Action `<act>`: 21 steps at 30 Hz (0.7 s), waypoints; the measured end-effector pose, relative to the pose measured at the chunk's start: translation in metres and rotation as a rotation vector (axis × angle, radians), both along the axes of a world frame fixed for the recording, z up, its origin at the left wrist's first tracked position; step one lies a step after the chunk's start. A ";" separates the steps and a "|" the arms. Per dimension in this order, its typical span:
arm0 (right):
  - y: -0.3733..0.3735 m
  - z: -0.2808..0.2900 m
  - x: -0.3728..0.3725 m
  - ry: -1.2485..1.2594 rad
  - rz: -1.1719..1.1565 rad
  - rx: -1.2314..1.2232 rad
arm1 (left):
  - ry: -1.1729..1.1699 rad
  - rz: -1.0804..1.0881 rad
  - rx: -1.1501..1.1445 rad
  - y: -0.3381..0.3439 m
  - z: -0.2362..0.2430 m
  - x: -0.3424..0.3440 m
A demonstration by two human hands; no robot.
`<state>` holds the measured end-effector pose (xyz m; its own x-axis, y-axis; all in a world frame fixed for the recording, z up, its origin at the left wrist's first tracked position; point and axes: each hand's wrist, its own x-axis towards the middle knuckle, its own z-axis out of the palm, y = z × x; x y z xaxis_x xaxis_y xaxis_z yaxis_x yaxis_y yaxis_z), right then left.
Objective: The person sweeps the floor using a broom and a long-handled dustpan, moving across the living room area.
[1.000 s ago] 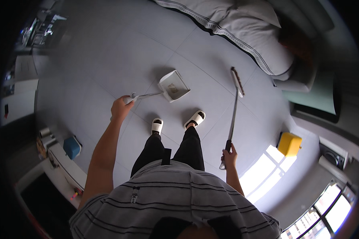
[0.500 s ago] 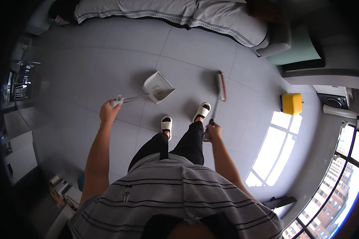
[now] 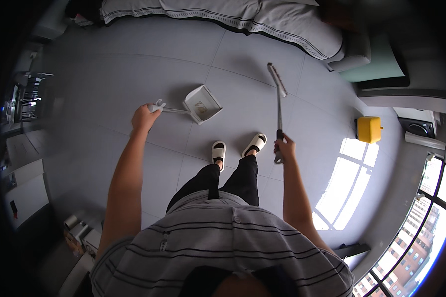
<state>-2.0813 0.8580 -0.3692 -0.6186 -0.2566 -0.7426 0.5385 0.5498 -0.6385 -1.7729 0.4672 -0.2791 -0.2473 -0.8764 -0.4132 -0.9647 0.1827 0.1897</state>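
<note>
Dustpan point(image 3: 211, 106) carrying a little brownish debris point(image 3: 200, 107), with the broom point(image 3: 279, 114) held apart from it.
In the head view, fingers of the left hand point(image 3: 144, 119) grasp the dustpan by its end and those of the right hand point(image 3: 286, 147) grasp the broom; the dustpan is ahead of the slippers point(image 3: 218, 153), over the grey floor point(image 3: 243, 111). Some debris is gathered already; whether more lies outside, I cannot tell.

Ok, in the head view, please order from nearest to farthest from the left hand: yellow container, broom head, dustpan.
1. Dustpan, held by the left hand.
2. Broom head, right of the dustpan.
3. Yellow container, far right.
</note>
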 end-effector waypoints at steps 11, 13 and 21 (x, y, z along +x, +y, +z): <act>-0.035 -0.035 0.100 0.261 0.436 0.239 | -0.023 0.027 0.012 -0.011 0.002 0.012; -0.029 -0.009 0.119 -0.058 0.343 0.086 | -0.021 0.031 0.011 -0.015 0.010 0.002; -0.043 0.027 0.101 -0.012 0.452 0.001 | 0.003 0.026 0.037 -0.014 0.011 0.018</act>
